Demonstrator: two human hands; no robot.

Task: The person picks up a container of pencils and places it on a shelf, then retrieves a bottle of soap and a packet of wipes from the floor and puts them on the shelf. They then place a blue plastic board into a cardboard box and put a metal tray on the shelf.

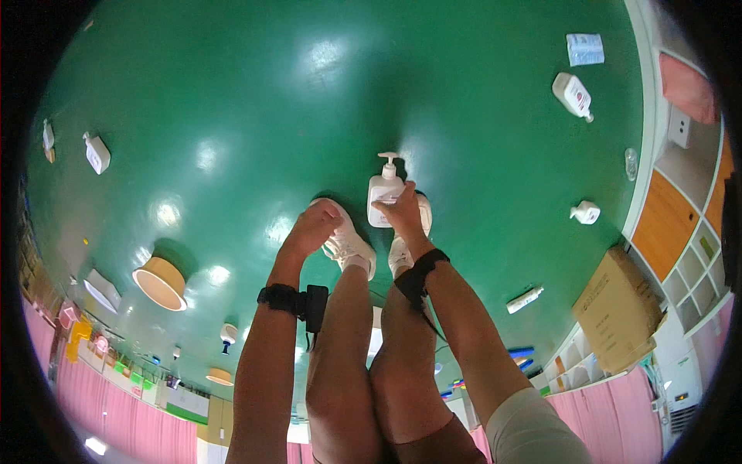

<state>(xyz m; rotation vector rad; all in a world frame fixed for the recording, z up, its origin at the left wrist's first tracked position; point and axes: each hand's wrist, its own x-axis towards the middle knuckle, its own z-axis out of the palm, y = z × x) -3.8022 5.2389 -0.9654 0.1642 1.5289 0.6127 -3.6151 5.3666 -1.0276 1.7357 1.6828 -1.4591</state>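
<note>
A white pump bottle with its pump head at the far end is in front of me, just beyond my shoes. My right hand grips its lower right side, the thumb across the front and the fingers along the far edge. My left hand hovers over my left white shoe, its fingers curled in and nothing showing in them. A black strap circles each wrist, and the left one carries a small black box.
Several white bottles lie on the green floor, one at far right and another at far left. A blue-white packet is at upper right. An orange-tan basin sits at left. A cardboard box stands by the shelves at right.
</note>
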